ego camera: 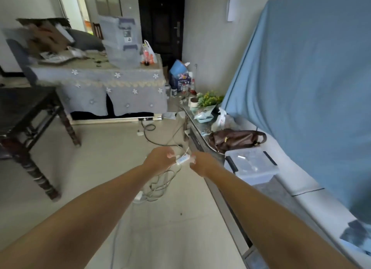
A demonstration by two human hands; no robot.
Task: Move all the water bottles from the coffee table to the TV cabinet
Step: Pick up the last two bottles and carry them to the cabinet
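A small water bottle (182,159) with a white-and-blue label lies crosswise between my two hands, out in front of me above the floor. My left hand (160,158) grips its left end with curled fingers. My right hand (201,164) grips its right end. Both ends of the bottle are hidden by my fingers and the view is blurred. The long low TV cabinet (202,132) runs along the right, just right of my right hand. The dark wooden coffee table (24,112) stands at the left.
On the cabinet are a brown bag (234,139), a clear lidded box (251,166), a white bag and yellow-green flowers (208,99). A blue cloth (311,78) hangs behind it. Cables and a power strip (158,185) lie on the floor below my hands. A cloth-covered table (112,88) stands beyond.
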